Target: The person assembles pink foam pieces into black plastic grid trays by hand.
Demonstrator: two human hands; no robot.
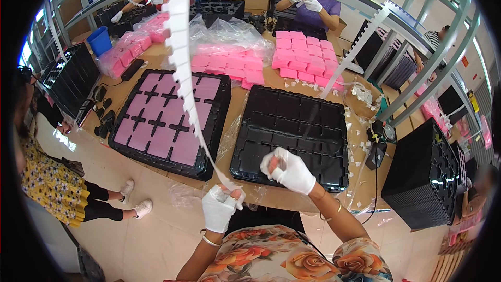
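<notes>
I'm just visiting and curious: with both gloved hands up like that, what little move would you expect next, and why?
Probably the right hand reaches to the white strip pinched in the left hand to peel off a piece. The strip hangs down from above to that hand, the right hand is beside it, and the black tray in front sits empty while the left tray holds pink pieces.

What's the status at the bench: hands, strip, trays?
Left hand pinching white strip end. Right hand gripping a small clear piece over empty black tray. Pink-filled tray alongside; nothing blocking.
</notes>
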